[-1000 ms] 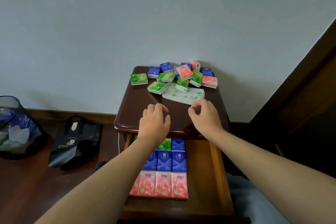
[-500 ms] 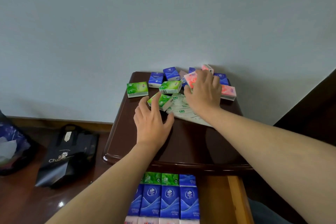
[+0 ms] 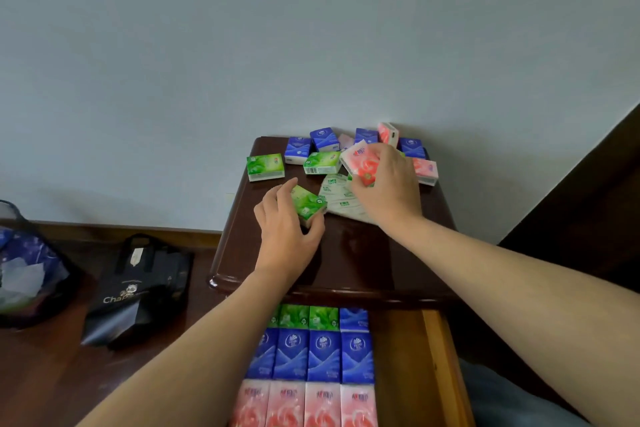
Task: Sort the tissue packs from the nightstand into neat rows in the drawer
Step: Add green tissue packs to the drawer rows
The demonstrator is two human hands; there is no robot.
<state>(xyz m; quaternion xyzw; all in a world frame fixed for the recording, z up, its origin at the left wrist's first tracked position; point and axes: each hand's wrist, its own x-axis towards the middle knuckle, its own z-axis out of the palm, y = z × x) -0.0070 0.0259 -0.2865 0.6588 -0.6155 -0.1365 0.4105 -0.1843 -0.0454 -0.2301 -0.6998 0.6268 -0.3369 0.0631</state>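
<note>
On the dark wooden nightstand (image 3: 346,267) lie several loose tissue packs in green, blue and pink near the wall. My left hand (image 3: 284,236) grips a green pack (image 3: 306,203) at the middle of the top. My right hand (image 3: 388,187) holds a pink pack (image 3: 360,163) tilted up, above an empty white-green plastic wrapper (image 3: 341,196). Another green pack (image 3: 265,166) lies at the back left. Below, the open drawer (image 3: 440,357) holds packs in rows: green and one blue at the back, blue (image 3: 323,355) in the middle, pink (image 3: 322,407) in front.
A black paper bag (image 3: 138,291) lies on the wooden floor left of the nightstand, with a dark bin holding plastic (image 3: 24,270) at the far left. The pale wall stands right behind the nightstand. The drawer's right part is bare wood.
Both hands reached from the nightstand's front edge to the pile. My left hand closed on a green pack and my right hand picked up a pink pack. The view moved closer.
</note>
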